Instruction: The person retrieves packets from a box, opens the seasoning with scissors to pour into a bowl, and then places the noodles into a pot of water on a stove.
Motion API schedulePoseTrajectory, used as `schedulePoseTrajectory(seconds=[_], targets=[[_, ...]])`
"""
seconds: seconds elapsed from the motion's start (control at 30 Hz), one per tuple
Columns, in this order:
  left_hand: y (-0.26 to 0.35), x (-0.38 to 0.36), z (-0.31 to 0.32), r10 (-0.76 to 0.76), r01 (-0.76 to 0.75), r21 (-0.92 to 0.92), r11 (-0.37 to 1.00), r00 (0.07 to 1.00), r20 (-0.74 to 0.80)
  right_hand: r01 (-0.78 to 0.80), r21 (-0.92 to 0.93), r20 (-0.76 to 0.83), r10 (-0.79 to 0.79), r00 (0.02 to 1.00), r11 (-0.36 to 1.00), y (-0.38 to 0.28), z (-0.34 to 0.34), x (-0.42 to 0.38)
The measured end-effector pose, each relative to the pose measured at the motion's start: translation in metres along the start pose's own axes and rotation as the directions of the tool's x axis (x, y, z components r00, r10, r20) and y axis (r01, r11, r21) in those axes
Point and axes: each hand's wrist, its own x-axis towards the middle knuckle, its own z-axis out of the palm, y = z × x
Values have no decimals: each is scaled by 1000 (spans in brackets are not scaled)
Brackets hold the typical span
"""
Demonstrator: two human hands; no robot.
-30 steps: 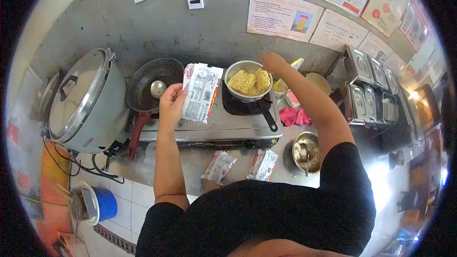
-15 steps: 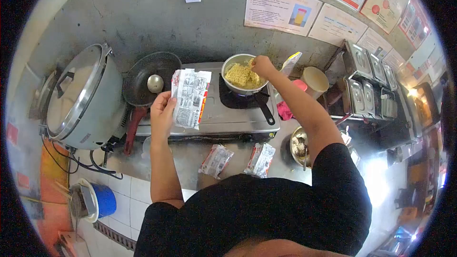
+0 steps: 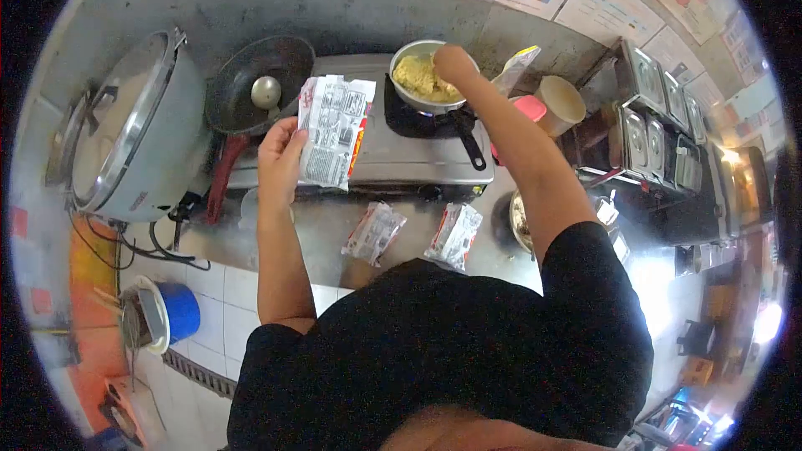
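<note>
My left hand [image 3: 282, 157] grips an instant noodle packet [image 3: 337, 132], its printed white back turned up, above the left part of the stove. At the saucepan [image 3: 461, 51] my right hand [image 3: 454, 67] is closed over the right side of the pan, its fingertips hidden. Pale yellow noodles [image 3: 418, 75] lie in the pan close to those fingers. The pan sits on the right burner, its black handle pointing toward me. Two more packets lie on the counter in front of the stove, a left packet [image 3: 374, 234] and a right packet [image 3: 454, 235].
Left of the stove [image 3: 359, 169] stands a large rice cooker [image 3: 159, 134]. A dark frying pan [image 3: 230, 75] holds a ladle [image 3: 266, 93]. A beige container [image 3: 561, 102] and a rack of steel food pans [image 3: 639, 134] stand right. My right arm partly covers a bowl [image 3: 520, 225].
The view has tilted down, so everything sits higher. My right hand has shifted a little inward over the noodles. My left hand still holds the packet.
</note>
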Motion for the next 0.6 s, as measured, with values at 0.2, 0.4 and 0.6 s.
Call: schedulePoseTrajectory(seconds=[0.2, 0.4, 0.6], targets=[[4, -21, -17, -17, 17, -12, 1000, 1000, 1, 42, -19, 142, -39, 989, 999, -5, -30, -6], [-10, -36, -26, -32, 31, -26, 999, 999, -26, 181, 245, -167, -142, 976, 953, -42, -52, -24], [-14, -44, -35, -47, 47, -38, 998, 999, -14, 127, 48, 164, -134, 977, 991, -52, -34, -8]])
